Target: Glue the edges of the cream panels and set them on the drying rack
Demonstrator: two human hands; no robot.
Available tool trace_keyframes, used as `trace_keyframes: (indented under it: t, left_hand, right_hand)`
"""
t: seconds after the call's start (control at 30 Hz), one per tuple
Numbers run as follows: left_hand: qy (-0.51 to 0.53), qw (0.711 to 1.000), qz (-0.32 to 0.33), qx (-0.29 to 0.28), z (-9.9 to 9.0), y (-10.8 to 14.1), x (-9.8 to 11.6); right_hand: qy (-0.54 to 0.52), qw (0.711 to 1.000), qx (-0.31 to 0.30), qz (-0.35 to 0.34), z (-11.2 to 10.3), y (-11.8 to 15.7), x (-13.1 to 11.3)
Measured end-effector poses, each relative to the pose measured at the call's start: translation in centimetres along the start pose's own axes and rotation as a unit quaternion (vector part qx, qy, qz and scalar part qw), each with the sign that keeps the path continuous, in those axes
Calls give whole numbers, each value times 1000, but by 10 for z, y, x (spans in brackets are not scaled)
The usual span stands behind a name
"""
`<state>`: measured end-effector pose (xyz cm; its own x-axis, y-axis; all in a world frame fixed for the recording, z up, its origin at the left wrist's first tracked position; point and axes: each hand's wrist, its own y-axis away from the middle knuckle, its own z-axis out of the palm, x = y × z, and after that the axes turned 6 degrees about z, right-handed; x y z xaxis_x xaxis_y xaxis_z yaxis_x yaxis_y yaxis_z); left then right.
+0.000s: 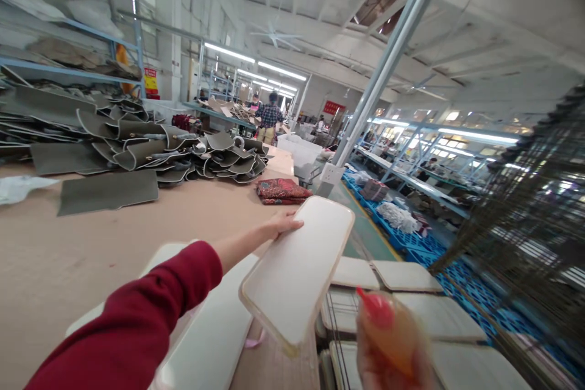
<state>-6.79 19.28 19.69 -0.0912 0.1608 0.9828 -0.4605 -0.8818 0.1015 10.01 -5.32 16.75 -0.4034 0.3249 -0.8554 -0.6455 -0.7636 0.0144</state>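
Note:
My left hand (284, 224), at the end of a dark red sleeve, grips a white rounded rectangular panel (299, 271) by its far left edge. The panel is tilted and held above the table's edge, its rim yellowish. In my right hand (381, 372), blurred by motion at the lower right, is a squeeze bottle (400, 332) with a red tip and orange-yellow contents. Its tip points up and left, apart from the panel. More white panels (214, 323) lie on the table under my left arm.
Further white panels (457, 314) rest in rows on a rack at the right. Grey-green cut pieces (137, 146) are heaped across the brown table (192, 207). A folded red patterned cloth (283, 190) lies near its far edge. A metal post (379, 73) rises beyond; people work farther back.

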Motion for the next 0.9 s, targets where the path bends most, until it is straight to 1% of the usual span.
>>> trace_keyframes:
  t: [0.03,0.07,0.17,0.27,0.37,0.43,0.5,0.57,0.63,0.7,0.73,0.8,0.83,0.9]
  left_hand:
    - [-8,1000,6,10,0,2,-3]
    - [-16,1000,8,17,1,4,-5]
    - [-29,999,6,24,5,10,-8]
    - [-33,999,-1,20,12,14,-5]
    - [-17,1000,-5,-1,19,18,5]
    - [7,999,-9,-33,21,22,11]
    - [28,997,-20,-69,21,25,15]
    - [25,996,-38,-73,21,27,16]
    - [6,997,-57,-48,20,26,16]
    - [-11,997,-71,-18,17,24,16]
    - [-16,997,-73,-11,15,23,16]
    - [-22,998,-65,-10,12,23,17]
    - [-24,998,-58,-15,11,24,17]
    - [-24,998,-49,-38,12,28,18]
  right_hand:
    - [-56,998,12,15,10,-11,-6]
    - [-84,996,17,4,18,-24,-13]
    - [-85,992,37,-84,29,-62,-29]
    - [-49,989,32,-132,28,-89,-33]
    - [-19,989,15,-143,22,-105,-31]
    - [-9,990,9,-144,17,-110,-31]
    - [-2,989,10,-145,12,-110,-30]
    - [7,990,7,-140,6,-98,-23]
    - [22,992,-4,-123,1,-74,-8]
    - [42,994,-19,-95,-3,-42,11]
    - [54,995,-17,-86,-3,-27,20]
    - [98,991,-45,-80,0,-9,28]
    - [98,991,-31,-89,3,-9,26]
    - [59,992,5,-114,11,-26,11]
